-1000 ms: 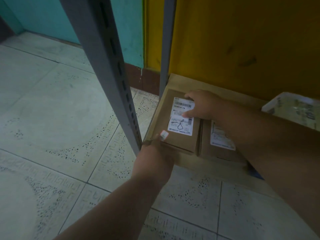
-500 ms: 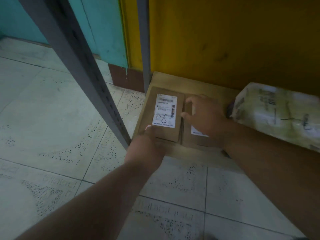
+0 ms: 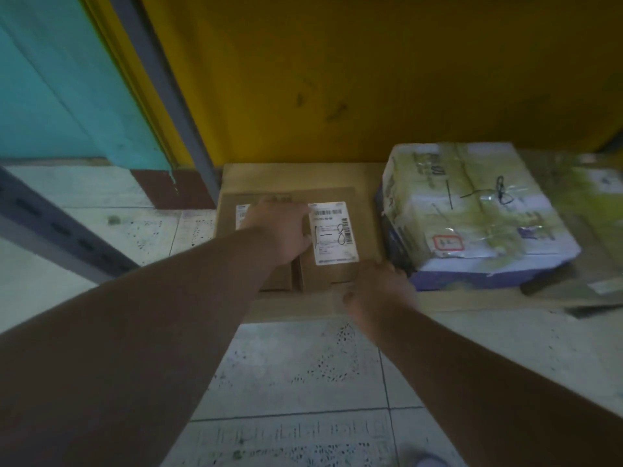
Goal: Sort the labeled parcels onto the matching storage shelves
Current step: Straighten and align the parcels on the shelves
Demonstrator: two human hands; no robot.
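Observation:
Two flat brown parcels lie side by side on the bottom shelf board (image 3: 290, 173). The right brown parcel (image 3: 365, 230) shows a white label (image 3: 333, 232) with a barcode and a handwritten 8. My left hand (image 3: 279, 230) rests palm down on the left brown parcel (image 3: 229, 224) and hides most of its label. My right hand (image 3: 379, 288) is at the near right corner of the right brown parcel, fingers curled over its front edge. Both forearms reach in from below.
A bulky parcel in white plastic and tape (image 3: 472, 214) sits just right of the brown ones, with a blurred package (image 3: 593, 197) beyond it. Grey slotted rack posts stand at the back left (image 3: 161, 79) and front left (image 3: 60, 227). A yellow wall backs the shelf; tiled floor (image 3: 303, 365) lies in front.
The view has swung right, bringing the white-wrapped parcel fully into sight. My left hand moved from a parcel's near edge onto a parcel top. My right hand dropped from the top to a near corner.

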